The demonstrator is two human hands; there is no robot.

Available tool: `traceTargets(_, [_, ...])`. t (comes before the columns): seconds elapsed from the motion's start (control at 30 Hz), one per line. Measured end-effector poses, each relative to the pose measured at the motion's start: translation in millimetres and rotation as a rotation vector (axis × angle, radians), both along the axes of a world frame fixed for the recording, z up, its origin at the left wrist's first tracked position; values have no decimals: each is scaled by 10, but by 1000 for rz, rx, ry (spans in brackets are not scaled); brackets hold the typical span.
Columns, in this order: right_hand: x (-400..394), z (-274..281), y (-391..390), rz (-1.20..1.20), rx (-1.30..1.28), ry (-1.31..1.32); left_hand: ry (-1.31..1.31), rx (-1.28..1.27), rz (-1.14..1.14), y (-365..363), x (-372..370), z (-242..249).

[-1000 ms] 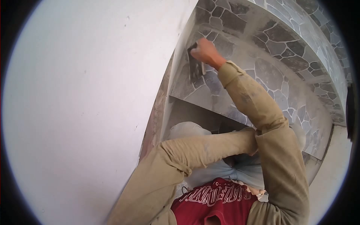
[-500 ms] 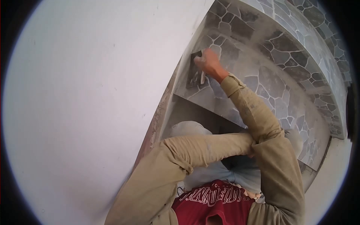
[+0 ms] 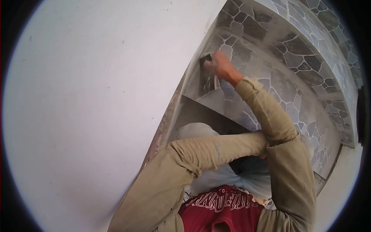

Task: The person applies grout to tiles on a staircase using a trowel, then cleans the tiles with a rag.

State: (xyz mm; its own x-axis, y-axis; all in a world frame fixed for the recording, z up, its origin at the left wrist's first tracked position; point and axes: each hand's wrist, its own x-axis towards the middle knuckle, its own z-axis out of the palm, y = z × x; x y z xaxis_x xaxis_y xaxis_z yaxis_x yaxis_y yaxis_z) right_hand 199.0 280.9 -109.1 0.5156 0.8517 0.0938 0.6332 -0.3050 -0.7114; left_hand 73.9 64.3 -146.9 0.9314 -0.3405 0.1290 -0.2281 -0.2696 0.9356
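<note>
Right hand (image 3: pixel 219 65) has fingers clamped on the trowel (image 3: pixel 206 79), thumb side blurred; left hand (image 3: pixel 263 156) is nearly all hidden under the right sleeve (image 3: pixel 266 110), well apart from the wall (image 3: pixel 89 96), and can't tell if its fingers are apart or together. Trowel is just beside the wall foot, on the stone (image 3: pixel 280 91); can't tell if the blade edge touches the wall. To do this pass well, I'd say: keep the blade flat, press lightly and evenly, run strokes along the wall, don't let the edge dig in or scrape the wall; lifting the leading edge slightly should stop it catching on joints. Elbow looks best kept loose, left arm tucked out of the swing. Long axis runs roughly along the wall foot but not quite parallel: far end sits nearer the wall, near end swings a bit away from it and points back toward the person. Handle (image 3: pixel 216 82) lies along the blade, on the side away from the wall. Knee (image 3: pixel 195 129) is near the wall too.
</note>
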Motion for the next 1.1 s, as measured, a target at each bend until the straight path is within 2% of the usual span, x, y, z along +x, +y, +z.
traceTargets(0.03, [-99, 47, -48, 46, -62, -85, 6, -17, -29, -22, 2, -11])
traceTargets(0.07, [-77, 48, -110, -30, 141, -51, 13, -33, -59, -46, 4, -27])
traceTargets(0.1, [34, 58, -102, -32, 138, -55, 84, -71, -4, -132, 30, -83])
traceTargets(0.17, [221, 61, 15, -28, -83, 172, 164, -113, 60, -219, 5, -130])
traceTargets(0.2, [75, 46, 2, -21, -79, 177, -216, -97, 241, -201, -9, -144])
traceTargets(0.27, [-332, 17, -112, 17, -86, -21, -593, -72, 415, -139, -18, -92])
traceTargets(0.37, [-34, 164, -111, 54, -180, 33, -165, 104, -36, -143, -9, -118])
traceTargets(0.43, [38, 93, -121, 60, -146, 58, -61, 170, -116, -147, 18, -121])
traceTargets(0.57, [-281, 44, -126, 64, -134, 60, -80, 249, -132, -149, 43, -161])
traceTargets(0.6, [-204, -46, -150, 57, 51, 30, -99, 269, -140, -173, 67, -155])
traceTargets(0.63, [-78, 21, -143, 52, 47, 19, -110, 294, -146, -186, 80, -119])
traceTargets(0.67, [62, 92, -93, 7, 20, 139, -100, 314, -159, -184, 89, -92])
traceTargets(0.7, [114, 125, -58, -34, -7, 264, -44, 316, -193, -139, 108, 1])
traceTargets(0.73, [57, 69, -59, -25, -10, 267, 201, 295, -289, -33, 106, 159])
traceTargets(0.77, [-51, -3, -72, 4, -3, 133, 207, 296, -280, -32, 54, 134])
traceTargets(0.8, [-153, -37, -95, 31, 6, 0, 98, 190, -102, -58, -29, 64])
traceTargets(0.83, [-240, 5, -136, 32, 10, 0, -16, 85, 71, -64, -70, 8])
traceTargets(0.87, [-304, 55, -190, 75, -125, 79, -23, 88, 72, -64, -47, -48])
traceTargets(0.9, [-321, 75, -236, 116, -265, 158, 13, 102, -10, -92, -21, -100])
traceTargets(0.93, [-211, 28, -276, 94, -117, 167, 26, 106, -50, -118, 24, -157])
traceTargets(0.97, [-61, 46, -239, 95, -120, 160, 40, 111, -90, -145, 68, -213])
traceTargets(1.0, [96, 37, -151, -13, -45, 121, -59, 91, -174, -152, 131, -292])
traceTargets(1.03, [163, 45, -104, -119, 29, 87, -104, 80, -210, -97, 116, -220])
traceTargets(1.07, [206, 41, -103, -87, 25, 168, -149, 68, -245, -43, 100, -146])
traceTargets(1.1, [106, -29, -108, -79, 29, 174, 19, 58, -182, 139, -2, 233])
